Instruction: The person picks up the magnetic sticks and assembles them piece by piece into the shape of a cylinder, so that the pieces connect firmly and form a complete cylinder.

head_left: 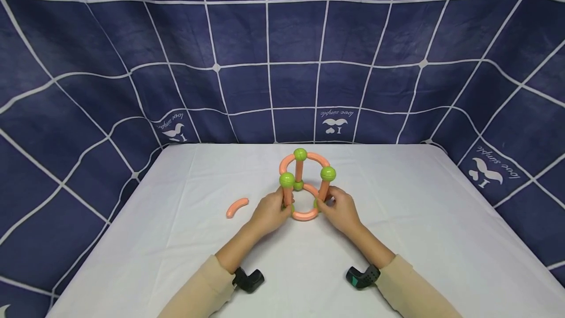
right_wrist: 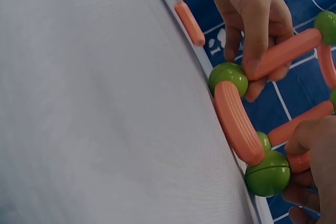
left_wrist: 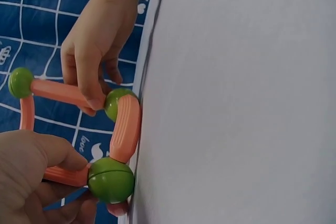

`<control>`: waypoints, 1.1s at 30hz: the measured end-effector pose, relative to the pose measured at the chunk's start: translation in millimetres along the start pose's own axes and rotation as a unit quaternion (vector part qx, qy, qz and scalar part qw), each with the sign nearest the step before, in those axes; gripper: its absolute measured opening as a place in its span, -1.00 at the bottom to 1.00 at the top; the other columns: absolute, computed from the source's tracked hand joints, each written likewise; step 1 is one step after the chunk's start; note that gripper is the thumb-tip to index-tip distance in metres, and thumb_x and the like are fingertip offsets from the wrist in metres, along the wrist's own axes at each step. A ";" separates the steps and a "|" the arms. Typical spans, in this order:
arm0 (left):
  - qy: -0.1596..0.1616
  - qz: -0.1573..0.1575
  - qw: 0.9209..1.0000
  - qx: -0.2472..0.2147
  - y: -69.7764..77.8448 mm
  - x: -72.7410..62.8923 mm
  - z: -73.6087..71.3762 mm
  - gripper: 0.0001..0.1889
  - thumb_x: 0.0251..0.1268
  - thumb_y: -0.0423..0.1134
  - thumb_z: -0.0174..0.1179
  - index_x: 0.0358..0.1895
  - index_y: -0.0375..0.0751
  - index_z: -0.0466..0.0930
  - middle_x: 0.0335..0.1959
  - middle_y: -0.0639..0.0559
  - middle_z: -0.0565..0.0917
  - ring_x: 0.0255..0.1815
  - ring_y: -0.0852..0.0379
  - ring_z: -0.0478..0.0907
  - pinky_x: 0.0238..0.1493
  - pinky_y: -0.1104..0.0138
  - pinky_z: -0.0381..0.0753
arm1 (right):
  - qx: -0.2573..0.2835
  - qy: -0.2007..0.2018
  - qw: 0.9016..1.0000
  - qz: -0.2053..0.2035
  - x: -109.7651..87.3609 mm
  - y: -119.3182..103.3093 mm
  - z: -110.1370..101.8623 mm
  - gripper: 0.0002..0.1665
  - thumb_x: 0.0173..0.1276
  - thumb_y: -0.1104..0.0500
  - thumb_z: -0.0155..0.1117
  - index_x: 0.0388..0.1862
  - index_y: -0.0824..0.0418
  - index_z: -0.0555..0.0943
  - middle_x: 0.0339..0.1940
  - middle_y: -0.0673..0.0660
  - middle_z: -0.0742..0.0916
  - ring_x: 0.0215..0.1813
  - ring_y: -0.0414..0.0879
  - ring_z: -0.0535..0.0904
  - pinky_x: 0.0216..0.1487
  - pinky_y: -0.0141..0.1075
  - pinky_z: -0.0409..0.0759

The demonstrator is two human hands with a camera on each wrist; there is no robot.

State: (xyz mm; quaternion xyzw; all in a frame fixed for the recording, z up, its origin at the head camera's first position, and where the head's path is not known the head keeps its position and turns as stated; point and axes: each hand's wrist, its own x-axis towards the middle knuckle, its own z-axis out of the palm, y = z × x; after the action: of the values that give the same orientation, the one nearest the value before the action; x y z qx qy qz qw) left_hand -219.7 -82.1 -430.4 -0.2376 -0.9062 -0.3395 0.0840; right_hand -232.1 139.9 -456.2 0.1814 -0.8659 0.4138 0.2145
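A frame of orange magnetic sticks and green balls stands on the table, with a lower ring that includes a curved stick (head_left: 305, 216) at the front. Upright sticks rise to a left ball (head_left: 287, 179), a right ball (head_left: 328, 173) and a back ball (head_left: 300, 154). Curved sticks join the back ball to the other two at the top. My left hand (head_left: 270, 214) pinches the left upright stick (left_wrist: 68, 177) low down, beside its lower ball (left_wrist: 111, 180). Around the right upright stick (right_wrist: 300, 163), near its lower ball (right_wrist: 268, 173), my right hand (head_left: 343, 212) closes its fingers.
A loose curved orange stick (head_left: 237, 207) lies on the white tablecloth (head_left: 198, 175), left of the frame. Dark blue checked curtains (head_left: 291, 87) hang behind the table and along both sides. Black wrist devices (head_left: 248, 280) sit at both sleeve cuffs.
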 end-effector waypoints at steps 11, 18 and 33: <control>-0.010 -0.039 0.998 -0.051 -10.0 9.5 -4.7 -0.80 0.14 -0.43 0.18 -0.16 -0.18 0.48 -0.29 0.05 0.66 -0.36 0.17 0.51 -0.35 0.34 0.52 | -0.005 -0.029 1.000 -0.001 -5.8 -10.1 1.1 -0.87 0.09 0.24 0.41 -0.39 0.19 0.62 -0.44 0.00 0.62 -0.35 -0.11 0.54 -0.33 -0.24 0.54; 0.007 -0.042 0.996 -0.075 -15.6 18.7 -4.4 -0.70 0.09 -0.48 0.18 -0.07 -0.23 0.45 -0.35 0.00 0.61 -0.38 0.08 0.51 -0.31 0.25 0.51 | -0.015 -0.027 0.999 -0.028 -9.6 -14.9 4.1 -0.87 0.10 0.26 0.41 -0.39 0.18 0.60 -0.45 -0.03 0.59 -0.39 -0.11 0.53 -0.36 -0.28 0.53; 0.013 -0.047 0.994 -0.100 -18.8 30.5 -0.8 -0.71 0.35 -0.43 0.15 0.07 -0.31 0.36 -0.26 -0.09 0.61 -0.18 0.02 0.59 -0.13 0.18 0.57 | 0.005 -0.038 0.998 -0.046 -16.4 -22.6 9.3 -0.85 0.09 0.26 0.40 -0.40 0.13 0.58 -0.42 -0.06 0.59 -0.38 -0.20 0.54 -0.34 -0.32 0.58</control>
State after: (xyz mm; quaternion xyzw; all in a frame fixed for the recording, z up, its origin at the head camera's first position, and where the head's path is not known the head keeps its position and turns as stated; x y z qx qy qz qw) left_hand -255.5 -83.6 -431.1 -0.1974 -0.8769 -0.4348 0.0559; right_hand -209.2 121.4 -455.6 0.2375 -0.8620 0.4011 0.1991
